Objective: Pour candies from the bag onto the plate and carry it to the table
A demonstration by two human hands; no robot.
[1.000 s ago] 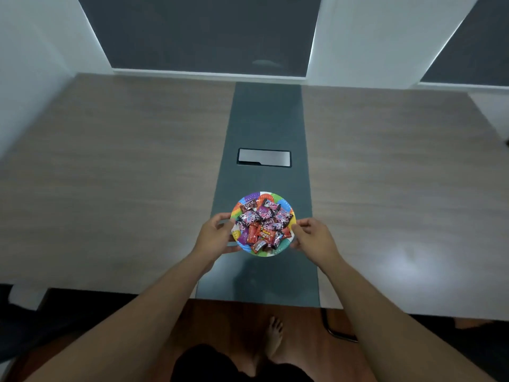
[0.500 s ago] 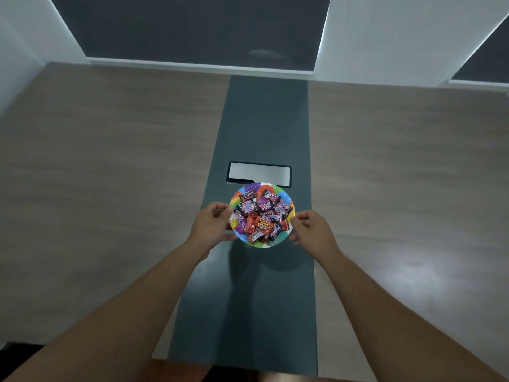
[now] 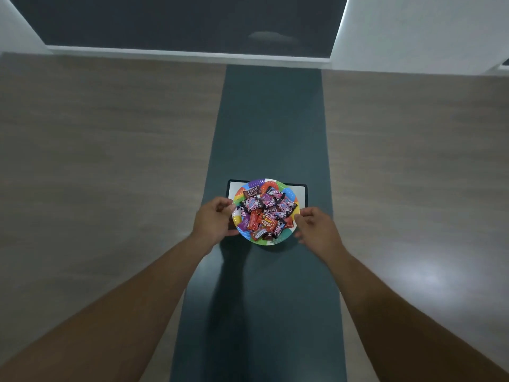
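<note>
A round plate point(image 3: 286, 235) with a rainbow-striped rim carries a heap of several wrapped candies point(image 3: 264, 213) in pink, red, purple and black. It hovers just above, or rests on, the table's dark middle strip; I cannot tell which. My left hand point(image 3: 213, 221) pinches the plate's left rim. My right hand point(image 3: 315, 230) has its fingertips at the right rim. No bag is in view.
The wide wooden table point(image 3: 110, 161) has a dark teal strip point(image 3: 264, 299) down its middle. A rectangular silver cover panel point(image 3: 301, 195) set in that strip lies partly under the plate's far side. White walls and dark window panes stand beyond the table's far edge.
I have moved closer to the table and leaned over it. The plate has travelled away from me along the dark strip and now overlaps the silver panel. Both hands stayed at its rim.
</note>
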